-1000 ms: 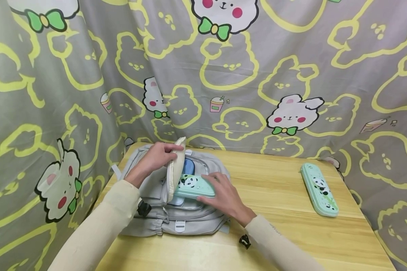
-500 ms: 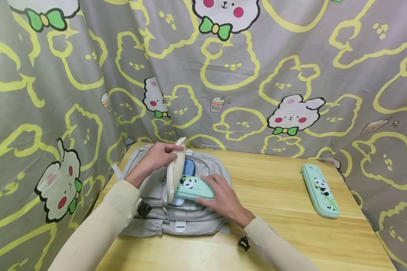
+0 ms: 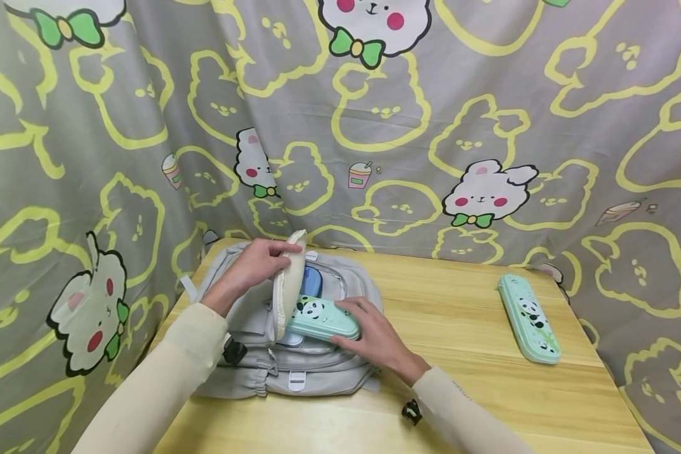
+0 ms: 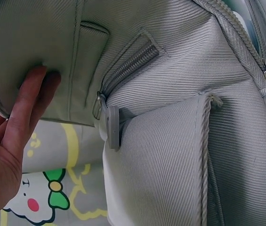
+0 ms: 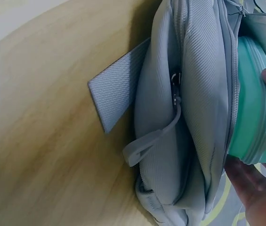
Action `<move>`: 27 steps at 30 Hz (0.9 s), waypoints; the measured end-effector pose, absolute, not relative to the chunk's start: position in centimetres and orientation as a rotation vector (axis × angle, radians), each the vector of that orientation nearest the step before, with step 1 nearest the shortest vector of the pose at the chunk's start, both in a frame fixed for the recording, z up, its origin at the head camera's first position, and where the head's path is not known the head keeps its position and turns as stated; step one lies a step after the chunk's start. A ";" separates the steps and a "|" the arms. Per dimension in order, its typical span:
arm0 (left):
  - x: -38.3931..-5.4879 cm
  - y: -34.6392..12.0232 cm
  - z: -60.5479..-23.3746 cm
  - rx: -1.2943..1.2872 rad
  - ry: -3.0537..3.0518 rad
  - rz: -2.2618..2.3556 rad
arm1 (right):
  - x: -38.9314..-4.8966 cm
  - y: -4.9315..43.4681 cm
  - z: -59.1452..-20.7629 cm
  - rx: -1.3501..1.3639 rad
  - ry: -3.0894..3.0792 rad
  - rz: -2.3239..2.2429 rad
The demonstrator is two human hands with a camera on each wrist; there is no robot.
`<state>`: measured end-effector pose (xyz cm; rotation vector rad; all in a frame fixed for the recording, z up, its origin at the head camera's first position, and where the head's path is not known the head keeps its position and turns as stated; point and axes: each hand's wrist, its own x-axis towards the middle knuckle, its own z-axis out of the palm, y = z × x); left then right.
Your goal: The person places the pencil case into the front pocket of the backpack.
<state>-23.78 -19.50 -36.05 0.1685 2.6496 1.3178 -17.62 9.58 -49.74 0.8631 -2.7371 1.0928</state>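
Observation:
A grey backpack (image 3: pixel 244 309) lies on the table with its front flap (image 3: pixel 288 284) lifted, cream lining facing right. My left hand (image 3: pixel 261 261) pinches the flap's upper edge; in the left wrist view, fingers (image 4: pixel 27 101) press its grey outer side. My right hand (image 3: pixel 374 334) grips the right end of a mint-green pencil case (image 3: pixel 326 318) with a panda print. The case's left end goes behind the flap, inside the opened compartment. In the right wrist view the case (image 5: pixel 253 103) sits past the zipper edge, thumb on one side and fingers on the other. A blue item (image 3: pixel 312 281) shows behind it.
A second mint panda pencil case (image 3: pixel 529 318) lies on the right of the wooden table (image 3: pixel 442 296). A patterned curtain (image 3: pixel 386 145) hangs behind and to the left. The backpack's zipper pull (image 5: pixel 147 146) and strap (image 5: pixel 121 84) stick out over the table.
The right hand and the pencil case have shifted slightly down, and the case's top now faces the camera a little more. The left hand still holds the flap up. The head view has shifted slightly.

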 end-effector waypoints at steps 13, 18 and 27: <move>-23.9 -19.6 -36.1 0.159 2.639 1.331 | -17.4 10.6 -50.4 0.900 -2.677 1.165; -23.9 -19.7 -36.2 0.167 2.641 1.331 | -17.3 11.1 -50.7 0.885 -2.650 1.224; -23.9 -19.7 -36.0 0.166 2.642 1.325 | -17.0 11.8 -51.0 0.874 -2.581 1.320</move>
